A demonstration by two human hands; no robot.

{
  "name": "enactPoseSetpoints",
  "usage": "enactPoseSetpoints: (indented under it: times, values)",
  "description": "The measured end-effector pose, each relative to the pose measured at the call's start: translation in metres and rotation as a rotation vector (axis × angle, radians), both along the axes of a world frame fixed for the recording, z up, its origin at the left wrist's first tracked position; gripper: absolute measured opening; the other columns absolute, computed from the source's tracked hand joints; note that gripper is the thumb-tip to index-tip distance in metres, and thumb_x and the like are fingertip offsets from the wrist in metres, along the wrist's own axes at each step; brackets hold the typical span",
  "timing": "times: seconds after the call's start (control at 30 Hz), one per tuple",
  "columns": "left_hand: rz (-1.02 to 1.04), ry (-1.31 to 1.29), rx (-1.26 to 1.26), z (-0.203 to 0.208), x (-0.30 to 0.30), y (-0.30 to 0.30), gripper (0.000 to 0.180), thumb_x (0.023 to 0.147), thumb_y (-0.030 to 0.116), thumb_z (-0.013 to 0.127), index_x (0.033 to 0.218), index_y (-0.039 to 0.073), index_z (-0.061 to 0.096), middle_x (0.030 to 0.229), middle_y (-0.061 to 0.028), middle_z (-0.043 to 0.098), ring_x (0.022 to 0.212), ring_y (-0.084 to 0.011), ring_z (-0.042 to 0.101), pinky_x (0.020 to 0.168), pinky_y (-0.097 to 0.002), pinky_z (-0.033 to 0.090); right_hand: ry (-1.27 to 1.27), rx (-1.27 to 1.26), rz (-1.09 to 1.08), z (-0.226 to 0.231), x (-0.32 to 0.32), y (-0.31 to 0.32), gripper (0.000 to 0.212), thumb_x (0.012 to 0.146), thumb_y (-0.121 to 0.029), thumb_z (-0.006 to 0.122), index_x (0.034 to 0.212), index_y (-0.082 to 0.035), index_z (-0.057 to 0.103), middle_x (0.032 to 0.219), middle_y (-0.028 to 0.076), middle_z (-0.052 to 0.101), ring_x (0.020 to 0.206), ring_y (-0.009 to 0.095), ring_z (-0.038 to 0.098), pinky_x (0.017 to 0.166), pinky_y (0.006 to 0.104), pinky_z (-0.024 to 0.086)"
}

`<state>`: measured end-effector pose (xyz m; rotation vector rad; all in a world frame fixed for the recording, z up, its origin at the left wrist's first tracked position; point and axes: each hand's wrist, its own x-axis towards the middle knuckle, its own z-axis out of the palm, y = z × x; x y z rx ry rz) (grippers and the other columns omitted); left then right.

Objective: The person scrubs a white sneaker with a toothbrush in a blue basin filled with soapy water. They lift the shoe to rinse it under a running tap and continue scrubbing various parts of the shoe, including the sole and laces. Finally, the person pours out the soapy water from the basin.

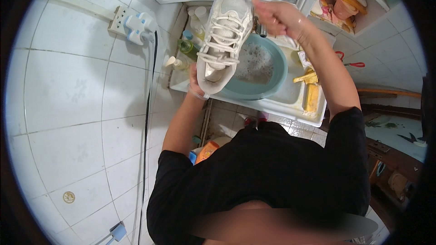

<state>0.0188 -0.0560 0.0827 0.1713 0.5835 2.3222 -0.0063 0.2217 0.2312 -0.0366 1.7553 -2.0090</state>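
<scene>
So, left hand (194, 80): grips white shoe (225, 36) by heel end, fingers mostly hidden.
Right hand (278, 18): blurred, fingers curled beside toe; can't tell if holding anything.
Shoe: upper centre of frame, toe up.
Basin (247, 95): teal, sudsy water, partly behind shoe.

- The blue tub (280, 73) has open room at five o'clock.
- A shoe (225, 36) blocks ten o'clock.
- Bottles (187, 49) crowd just past it.
- Tap (261, 29) blocks twelve.

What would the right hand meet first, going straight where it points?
The right hand would likely meet the white shoe at its toe; depth and any existing contact are unclear.
</scene>
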Motion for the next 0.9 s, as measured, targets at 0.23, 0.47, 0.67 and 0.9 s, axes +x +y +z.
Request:
enactPoseSetpoints:
  times: [0.23, 0.47, 0.67, 0.9]
  values:
    - [0.127, -0.172, -0.099, -0.047, -0.009, -0.016, 0.082, 0.074, 0.056, 0.055, 0.131, 0.000, 0.038, 0.124, -0.0218, 0.048, 0.108, -0.0359, 0.052, 0.089, -0.0441, 0.044, 0.105, 0.105, -0.030, 0.005, -0.009, 0.010, 0.050, 0.091, -0.046, 0.049, 0.053, -0.015, 0.039, 0.043, -0.006, 0.030, 0.036, 0.005, 0.023, 0.035, 0.0223, 0.016]
    - [0.172, -0.013, -0.252, -0.015, 0.001, -0.013, 0.056, 0.088, 0.040, 0.038, 0.126, 0.000, 0.047, 0.122, -0.0151, 0.054, 0.112, -0.0284, 0.053, 0.098, -0.0394, 0.040, 0.206, 0.465, -0.064, 0.004, -0.008, -0.001, 0.055, 0.092, -0.050, 0.045, 0.051, -0.014, 0.036, 0.042, -0.005, 0.028, 0.036, 0.005, 0.022, 0.036, 0.0241, 0.015]
    - [0.148, 0.142, -0.304, -0.003, 0.000, -0.018, 0.051, 0.087, 0.033, 0.043, 0.118, -0.007, 0.052, 0.116, -0.0179, 0.058, 0.107, -0.0282, 0.057, 0.096, -0.0404, 0.043, 0.233, 0.545, 0.029, 0.005, -0.015, 0.000, 0.056, 0.093, -0.048, 0.044, 0.051, -0.012, 0.036, 0.044, -0.004, 0.031, 0.037, 0.008, 0.024, 0.036, 0.0268, 0.020]
    - [0.101, 0.201, -0.334, -0.010, -0.006, -0.024, 0.054, 0.085, 0.034, 0.046, 0.115, -0.010, 0.053, 0.113, -0.0195, 0.059, 0.104, -0.0297, 0.058, 0.095, -0.0403, 0.043, 0.386, 0.745, 0.058, -0.009, -0.014, -0.006, 0.060, 0.092, -0.054, 0.040, 0.053, -0.008, 0.042, 0.047, -0.001, 0.039, 0.042, 0.010, 0.035, 0.042, 0.0289, 0.029]
